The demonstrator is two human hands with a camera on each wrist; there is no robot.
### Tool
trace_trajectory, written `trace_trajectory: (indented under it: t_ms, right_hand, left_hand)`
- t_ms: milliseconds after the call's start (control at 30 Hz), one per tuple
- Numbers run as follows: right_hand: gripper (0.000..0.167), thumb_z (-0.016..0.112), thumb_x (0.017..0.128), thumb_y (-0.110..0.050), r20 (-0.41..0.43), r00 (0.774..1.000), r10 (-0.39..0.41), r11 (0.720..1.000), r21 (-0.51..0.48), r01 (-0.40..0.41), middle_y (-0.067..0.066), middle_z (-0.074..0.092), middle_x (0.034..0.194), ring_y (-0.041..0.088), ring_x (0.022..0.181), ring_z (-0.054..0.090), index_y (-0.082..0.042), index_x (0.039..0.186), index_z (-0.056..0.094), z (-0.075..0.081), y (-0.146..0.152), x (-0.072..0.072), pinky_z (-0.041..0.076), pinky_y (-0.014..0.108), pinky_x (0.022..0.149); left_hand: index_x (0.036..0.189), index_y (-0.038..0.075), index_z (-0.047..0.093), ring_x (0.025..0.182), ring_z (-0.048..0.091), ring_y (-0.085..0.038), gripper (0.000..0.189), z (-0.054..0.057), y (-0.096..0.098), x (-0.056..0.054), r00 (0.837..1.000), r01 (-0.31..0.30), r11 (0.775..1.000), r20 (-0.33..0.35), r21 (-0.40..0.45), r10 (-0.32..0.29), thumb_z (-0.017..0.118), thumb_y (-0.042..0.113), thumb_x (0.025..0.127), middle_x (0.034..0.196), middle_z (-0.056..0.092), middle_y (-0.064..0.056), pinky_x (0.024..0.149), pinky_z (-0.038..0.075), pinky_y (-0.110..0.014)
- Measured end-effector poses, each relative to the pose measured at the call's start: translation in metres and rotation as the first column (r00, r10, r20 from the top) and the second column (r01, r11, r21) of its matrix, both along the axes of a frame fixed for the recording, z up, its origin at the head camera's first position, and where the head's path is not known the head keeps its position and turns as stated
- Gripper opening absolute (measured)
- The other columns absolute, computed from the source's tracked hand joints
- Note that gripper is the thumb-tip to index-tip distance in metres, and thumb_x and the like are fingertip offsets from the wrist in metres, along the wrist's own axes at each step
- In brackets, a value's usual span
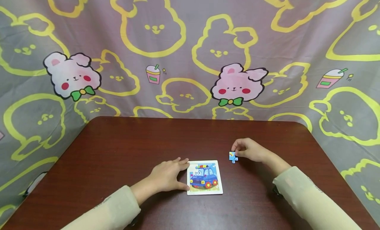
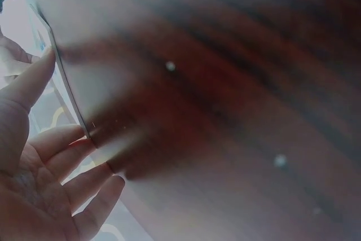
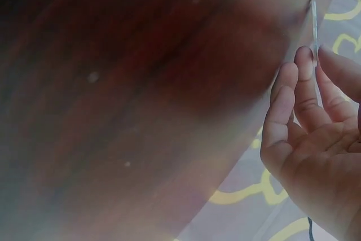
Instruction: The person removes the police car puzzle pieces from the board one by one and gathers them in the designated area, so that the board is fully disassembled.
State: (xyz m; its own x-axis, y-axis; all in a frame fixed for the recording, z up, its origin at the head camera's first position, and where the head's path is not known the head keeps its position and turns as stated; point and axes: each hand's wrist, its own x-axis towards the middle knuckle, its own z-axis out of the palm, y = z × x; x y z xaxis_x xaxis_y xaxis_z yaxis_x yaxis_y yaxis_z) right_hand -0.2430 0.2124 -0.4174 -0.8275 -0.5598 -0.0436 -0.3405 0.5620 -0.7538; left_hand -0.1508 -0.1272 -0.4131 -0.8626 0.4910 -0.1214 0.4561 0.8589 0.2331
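Note:
A square jigsaw puzzle (image 1: 203, 179) with a white border and a blue cartoon car lies on the table. A pale patch without picture shows at its upper left. My left hand (image 1: 167, 175) is spread along the puzzle's left edge, thumb at the near corner and fingertips at the far one; in the left wrist view its fingers reach the thin edge of the board. To the right of the board, my right hand (image 1: 248, 150) pinches a light blue puzzle piece (image 1: 233, 156) between thumb and fingers. The right wrist view shows that piece (image 3: 315, 32) edge-on.
The dark brown wooden table (image 1: 133, 141) extends around both hands. Behind it and along its sides hangs a grey cloth (image 1: 184, 35) printed with yellow outlines and cartoon rabbits.

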Motion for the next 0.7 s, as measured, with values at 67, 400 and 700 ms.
trace_trajectory:
  t_ms: [67,400,700]
  right_hand:
    - [0.007,0.066,0.089,0.004,-0.014,1.0,0.0,1.0,0.007,0.0,0.007,0.064,0.083,0.012,0.076,0.054,0.001,0.095,0.065,0.0,0.002,-0.001,0.044,0.023,0.07]
    - [0.007,0.067,0.09,0.002,-0.058,0.998,0.002,1.0,-0.002,-0.002,0.01,0.067,0.085,0.013,0.078,0.057,0.002,0.097,0.066,0.001,0.003,-0.004,0.046,0.023,0.069]
    - [0.008,0.067,0.091,0.0,-0.041,0.994,0.099,0.995,0.01,-0.098,0.003,0.065,0.085,0.011,0.073,0.056,-0.001,0.099,0.065,0.009,-0.03,0.006,0.048,0.024,0.066]
  left_hand:
    - [0.141,0.018,0.058,0.14,0.048,-0.027,0.081,0.0,0.0,0.0,1.0,-0.001,1.0,-0.002,0.001,0.001,0.079,0.06,0.075,0.15,0.051,0.0,0.097,0.051,-0.051]
    - [0.141,0.019,0.058,0.141,0.048,-0.027,0.081,0.001,0.0,0.0,1.0,-0.006,1.0,-0.001,0.003,0.006,0.079,0.06,0.074,0.15,0.051,0.001,0.098,0.051,-0.052]
    - [0.141,0.02,0.058,0.14,0.049,-0.027,0.08,0.003,0.002,-0.002,1.0,0.005,0.999,0.001,-0.038,-0.005,0.078,0.06,0.075,0.151,0.051,0.001,0.101,0.048,-0.053]
